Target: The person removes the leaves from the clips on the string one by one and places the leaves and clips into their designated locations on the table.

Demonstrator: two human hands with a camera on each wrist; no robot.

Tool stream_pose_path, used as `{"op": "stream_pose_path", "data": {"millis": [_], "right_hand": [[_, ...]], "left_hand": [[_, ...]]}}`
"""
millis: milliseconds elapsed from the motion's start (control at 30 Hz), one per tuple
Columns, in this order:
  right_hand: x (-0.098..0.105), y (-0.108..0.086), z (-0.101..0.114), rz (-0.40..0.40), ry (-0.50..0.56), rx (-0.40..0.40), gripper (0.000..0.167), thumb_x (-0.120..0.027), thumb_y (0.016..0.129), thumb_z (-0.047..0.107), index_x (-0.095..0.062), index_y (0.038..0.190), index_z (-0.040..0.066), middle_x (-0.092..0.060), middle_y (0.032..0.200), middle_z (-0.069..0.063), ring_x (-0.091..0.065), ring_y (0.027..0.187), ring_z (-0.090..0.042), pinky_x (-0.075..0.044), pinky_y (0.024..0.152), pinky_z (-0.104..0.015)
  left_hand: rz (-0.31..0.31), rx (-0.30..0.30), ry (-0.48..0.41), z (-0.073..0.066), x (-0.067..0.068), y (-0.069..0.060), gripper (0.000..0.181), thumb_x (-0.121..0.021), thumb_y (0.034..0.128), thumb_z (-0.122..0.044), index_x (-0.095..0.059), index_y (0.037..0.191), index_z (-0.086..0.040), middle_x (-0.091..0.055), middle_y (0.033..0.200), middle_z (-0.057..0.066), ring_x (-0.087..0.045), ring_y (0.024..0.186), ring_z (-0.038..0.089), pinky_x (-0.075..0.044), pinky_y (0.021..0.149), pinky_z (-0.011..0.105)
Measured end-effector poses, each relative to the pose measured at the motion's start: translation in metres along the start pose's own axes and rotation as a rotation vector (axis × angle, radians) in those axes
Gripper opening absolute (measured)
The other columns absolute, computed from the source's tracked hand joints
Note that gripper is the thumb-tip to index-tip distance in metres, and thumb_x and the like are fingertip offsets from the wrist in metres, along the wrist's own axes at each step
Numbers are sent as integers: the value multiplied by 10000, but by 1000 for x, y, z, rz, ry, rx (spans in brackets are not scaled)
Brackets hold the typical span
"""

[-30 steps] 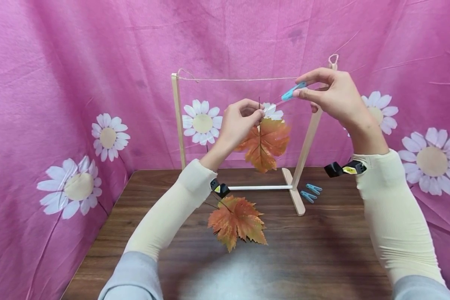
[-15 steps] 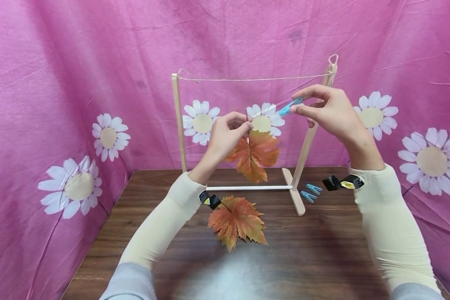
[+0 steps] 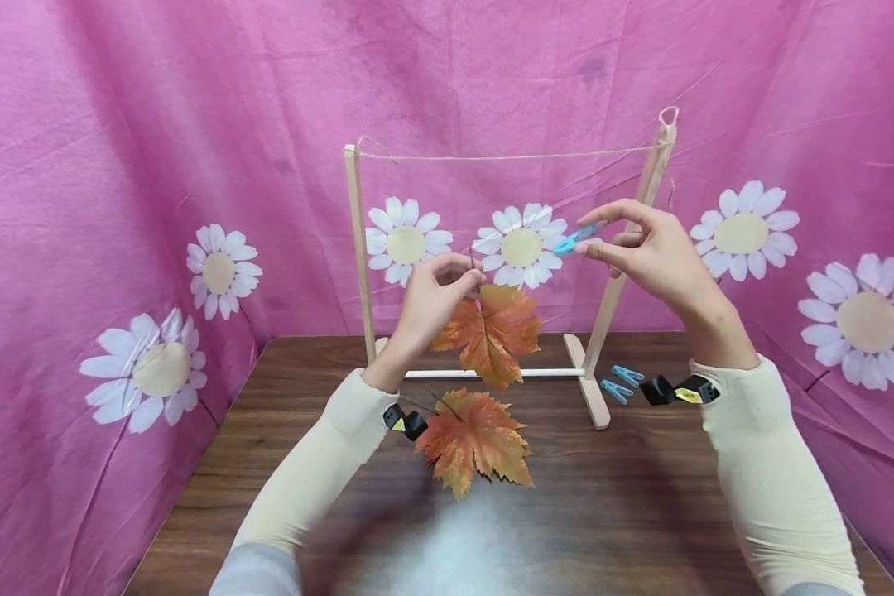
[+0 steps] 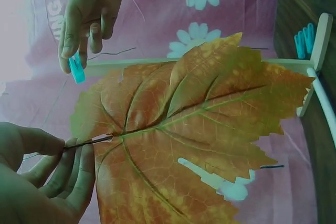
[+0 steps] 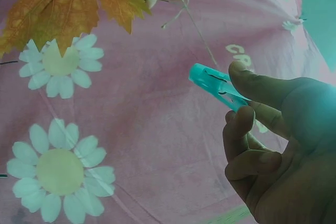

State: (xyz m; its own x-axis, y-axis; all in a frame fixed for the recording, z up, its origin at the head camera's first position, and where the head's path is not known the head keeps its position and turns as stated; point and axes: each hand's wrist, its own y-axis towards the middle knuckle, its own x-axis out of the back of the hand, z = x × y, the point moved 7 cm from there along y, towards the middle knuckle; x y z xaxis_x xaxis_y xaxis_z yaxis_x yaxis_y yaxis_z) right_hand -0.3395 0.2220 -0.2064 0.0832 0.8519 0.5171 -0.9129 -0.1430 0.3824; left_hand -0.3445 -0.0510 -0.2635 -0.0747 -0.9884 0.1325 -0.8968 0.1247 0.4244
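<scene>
My left hand [image 3: 434,302] pinches the thin dark stem of an orange-brown maple-like leaf [image 3: 492,331], which hangs below the fingertips in front of a wooden frame. In the left wrist view the leaf [image 4: 173,114] spreads broad and flat beside the thumb and fingers. To the right, my right hand [image 3: 651,252] holds a blue clothespin [image 3: 575,238] between thumb and fingertips, apart from the leaf. The right wrist view shows this clothespin [image 5: 218,85] gripped by its handle end. Both hands are below the string [image 3: 514,156] tied across the frame's two posts.
More orange leaves [image 3: 477,443] lie on the brown wooden table [image 3: 328,497], seemingly stacked. Two blue clothespins [image 3: 622,382] rest beside the frame's right foot [image 3: 592,397]. A white rod [image 3: 551,372] joins the feet. Behind hangs a pink cloth [image 3: 447,74] with daisies.
Both hands have moved down, away from the string. The left hand, with the leaf, has also shifted left. The right hand keeps hold of the clothespin.
</scene>
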Motion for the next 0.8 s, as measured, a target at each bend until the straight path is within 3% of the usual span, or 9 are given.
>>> {"op": "stream_pose_path", "data": {"millis": [200, 467, 633, 800], "right_hand": [[-5, -6, -12, 5, -12, -10, 302, -816, 967, 281, -724, 1255, 291, -714, 661, 115, -623, 610, -149, -482, 577, -276], [-11, -13, -32, 7, -21, -46, 316, -842, 943, 298, -721, 1233, 266, -652, 606, 58, -578, 594, -117, -408, 508, -290], [-14, -18, -40, 8, -33, -67, 366, -859, 928, 281, -698, 1252, 222, -523, 554, 62, -469, 567, -87, -324, 473, -306], [-18, -23, -49, 13, -22, -91, 391, -858, 929, 249, -658, 1257, 171, -550, 593, 42, -551, 593, -109, -353, 460, -293]], "left_hand": [[7, 38, -35, 17, 2, -10, 108, -683, 1020, -35, -751, 1071, 30, -769, 1010, 213, -736, 819, 150, -688, 803, 345], [3, 61, -126, 30, 4, -18, 115, -673, 1012, 8, -730, 1077, 83, -753, 1005, 259, -735, 793, 141, -690, 805, 338], [-8, 88, -148, 36, 8, -24, 103, -682, 1016, -4, -728, 1069, 72, -759, 950, 171, -741, 787, 143, -689, 798, 321], [-25, 109, -166, 43, 13, -29, 104, -686, 1016, -4, -723, 1062, 81, -753, 941, 173, -742, 772, 133, -685, 791, 301]]}}
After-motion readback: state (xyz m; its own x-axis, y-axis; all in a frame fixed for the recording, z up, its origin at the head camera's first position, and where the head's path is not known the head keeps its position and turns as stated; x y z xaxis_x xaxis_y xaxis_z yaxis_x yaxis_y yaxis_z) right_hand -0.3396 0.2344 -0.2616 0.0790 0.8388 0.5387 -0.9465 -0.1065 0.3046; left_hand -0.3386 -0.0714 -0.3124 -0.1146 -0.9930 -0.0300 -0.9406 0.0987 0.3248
